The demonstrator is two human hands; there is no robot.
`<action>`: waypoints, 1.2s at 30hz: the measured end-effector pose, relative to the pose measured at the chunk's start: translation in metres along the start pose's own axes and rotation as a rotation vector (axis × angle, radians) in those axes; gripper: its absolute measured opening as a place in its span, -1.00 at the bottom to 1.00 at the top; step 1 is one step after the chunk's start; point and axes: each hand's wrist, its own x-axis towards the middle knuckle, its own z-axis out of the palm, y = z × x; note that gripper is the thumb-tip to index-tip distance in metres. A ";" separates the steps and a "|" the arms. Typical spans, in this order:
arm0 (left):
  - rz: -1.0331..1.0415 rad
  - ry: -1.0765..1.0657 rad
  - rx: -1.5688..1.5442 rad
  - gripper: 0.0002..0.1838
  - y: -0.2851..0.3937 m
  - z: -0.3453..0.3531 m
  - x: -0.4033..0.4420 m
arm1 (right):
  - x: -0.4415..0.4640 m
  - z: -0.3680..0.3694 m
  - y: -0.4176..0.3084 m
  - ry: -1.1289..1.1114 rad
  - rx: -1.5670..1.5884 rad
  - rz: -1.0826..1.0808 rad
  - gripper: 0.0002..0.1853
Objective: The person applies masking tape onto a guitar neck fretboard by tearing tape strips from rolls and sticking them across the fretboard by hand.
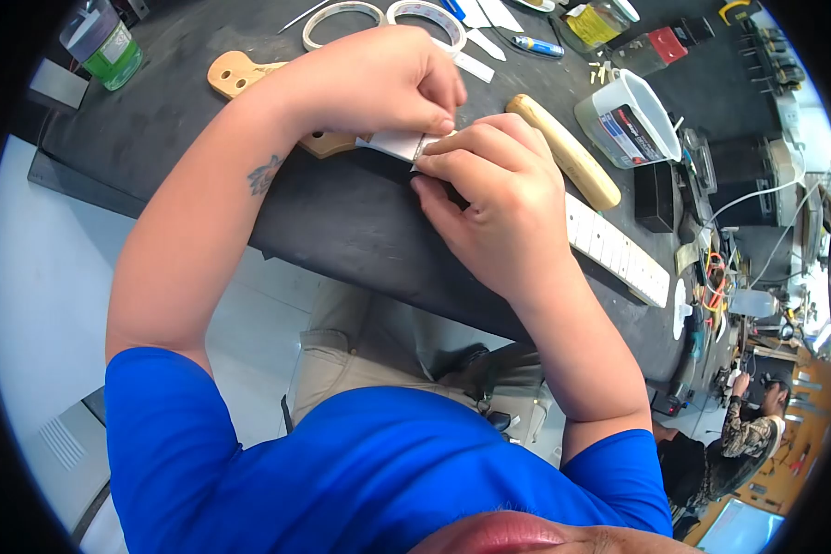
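Note:
A guitar neck (619,254) lies along the bench's near side, its wooden headstock (231,74) at the left. White covering, which looks like masking tape (390,146), lies on the neck beside the headstock; pale strips cover the fretboard farther right. My left hand (388,83) is closed over the neck near the nut, fingers curled and thumb pressed in; what it pinches is hidden. My right hand (503,185) grips the neck just right of it, thumb at the near edge and fingers over the top.
A rounded wooden block (563,152) lies behind the neck. Two tape rolls (425,23), a blue marker (537,46) and a plastic tub (628,120) stand beyond. A jar with green liquid (102,46) is at far left. Another person (743,434) works at lower right.

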 end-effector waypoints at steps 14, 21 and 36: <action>0.033 0.018 0.119 -0.66 0.002 0.014 0.002 | -0.015 -0.009 -0.054 -0.256 -0.205 0.181 -0.40; -0.034 -0.111 0.055 -0.62 0.001 0.004 0.004 | 0.002 -0.036 -0.005 0.036 0.164 0.318 -0.82; 0.069 -0.273 -0.033 -0.49 -0.005 -0.011 0.000 | 0.003 -0.030 0.033 -0.106 0.035 0.073 -0.70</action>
